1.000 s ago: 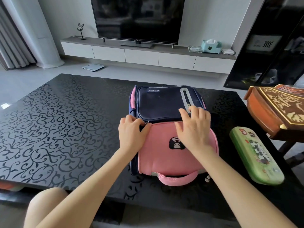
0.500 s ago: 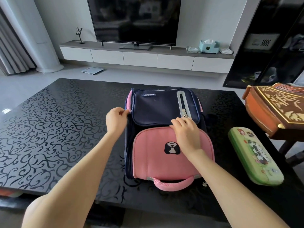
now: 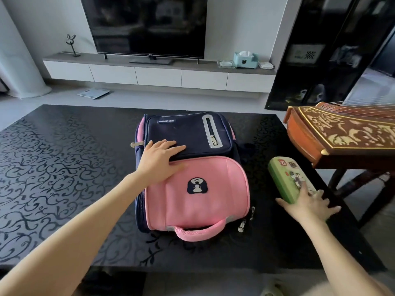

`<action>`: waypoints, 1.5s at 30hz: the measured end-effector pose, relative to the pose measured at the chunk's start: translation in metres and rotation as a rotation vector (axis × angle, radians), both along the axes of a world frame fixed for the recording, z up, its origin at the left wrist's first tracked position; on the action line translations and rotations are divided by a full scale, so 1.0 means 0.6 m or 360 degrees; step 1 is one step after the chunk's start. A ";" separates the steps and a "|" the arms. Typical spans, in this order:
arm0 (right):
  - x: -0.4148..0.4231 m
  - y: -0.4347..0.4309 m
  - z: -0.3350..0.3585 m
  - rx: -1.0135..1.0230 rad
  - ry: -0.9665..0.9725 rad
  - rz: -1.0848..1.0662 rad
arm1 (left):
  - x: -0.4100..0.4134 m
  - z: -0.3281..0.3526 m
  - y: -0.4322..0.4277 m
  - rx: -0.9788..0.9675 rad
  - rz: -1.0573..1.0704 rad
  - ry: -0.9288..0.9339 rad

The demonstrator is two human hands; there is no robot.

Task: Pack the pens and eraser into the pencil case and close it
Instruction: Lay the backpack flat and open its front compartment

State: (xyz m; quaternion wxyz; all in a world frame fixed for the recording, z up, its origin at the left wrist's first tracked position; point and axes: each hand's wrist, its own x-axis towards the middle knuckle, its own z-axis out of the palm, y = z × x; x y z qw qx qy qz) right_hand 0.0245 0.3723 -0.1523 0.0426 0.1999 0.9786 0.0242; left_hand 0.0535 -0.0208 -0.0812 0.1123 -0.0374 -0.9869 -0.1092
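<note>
A green hard pencil case (image 3: 286, 176) with cartoon stickers lies closed on the black table (image 3: 64, 157), right of a pink and navy backpack (image 3: 198, 204). My right hand (image 3: 310, 207) covers the case's near end, thumb on its left side and fingers spread over the top and right side. My left hand (image 3: 160, 161) rests flat on the backpack where the navy pocket meets the pink one, fingers apart and holding nothing. I see no pens and no eraser.
A wooden zither (image 3: 342, 133) on a dark stand juts in at the right, close behind the pencil case. The table's right edge runs just beyond my right hand. A zipper pull (image 3: 136, 144) sticks out at the backpack's left side.
My right hand has left the backpack and moved right onto the near end of the pencil case. My left hand has let go of the side zipper and now lies flat on the backpack.
</note>
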 end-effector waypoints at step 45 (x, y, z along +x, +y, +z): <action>0.014 -0.274 0.101 -0.2030 0.0821 0.0943 | -0.124 0.127 0.134 -0.0273 -0.0389 -0.0182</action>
